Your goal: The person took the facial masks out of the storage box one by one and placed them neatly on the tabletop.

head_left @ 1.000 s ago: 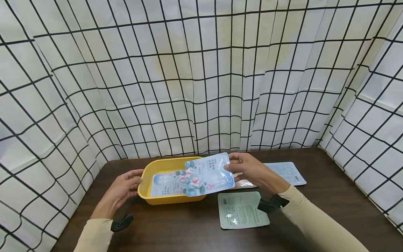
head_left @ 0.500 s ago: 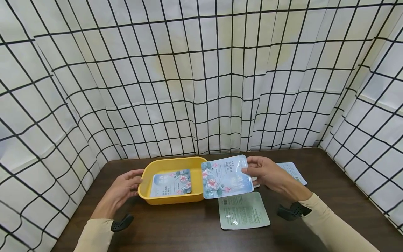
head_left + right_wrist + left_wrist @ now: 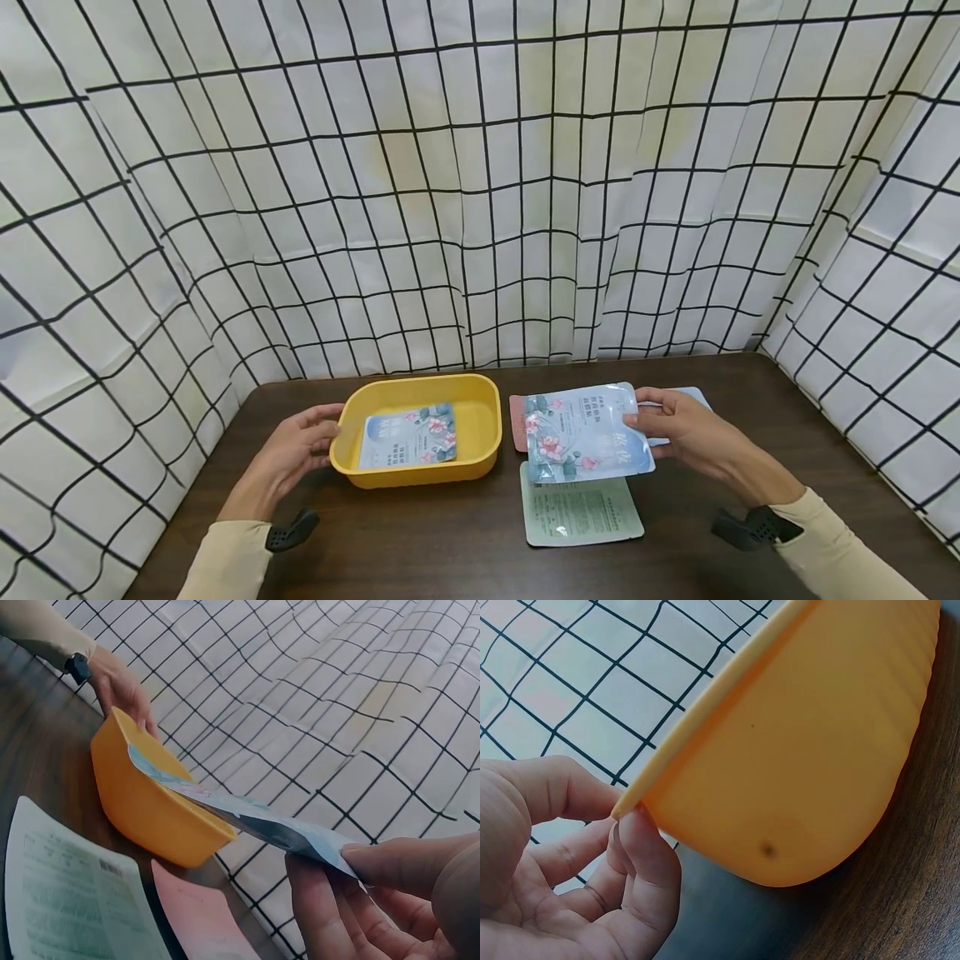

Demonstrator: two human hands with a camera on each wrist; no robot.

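Observation:
My left hand [image 3: 300, 450] pinches the rim of a yellow plastic basin [image 3: 480, 433] at its left end; in the left wrist view thumb and fingers close on that rim. Inside the basin lies a blue packet with pink flowers [image 3: 408, 435]. To the right of the basin, my right hand [image 3: 693, 433] holds a similar blue flowered sachet [image 3: 588, 433] by its right edge, between thumb and fingers. The sachet hangs tilted above the table, over a green packet [image 3: 583, 517] and a pink packet [image 3: 518, 423], hiding parts of both.
Another pale blue packet [image 3: 693, 395] lies behind the right hand, mostly covered. All of this is on a dark brown wooden table [image 3: 420, 542]. A white curtain with a black grid [image 3: 510, 208] stands along the back and both sides.
My right hand has carried the flowered sachet from over the basin to the right, above the green and pink packets. The left hand and basin have stayed put.

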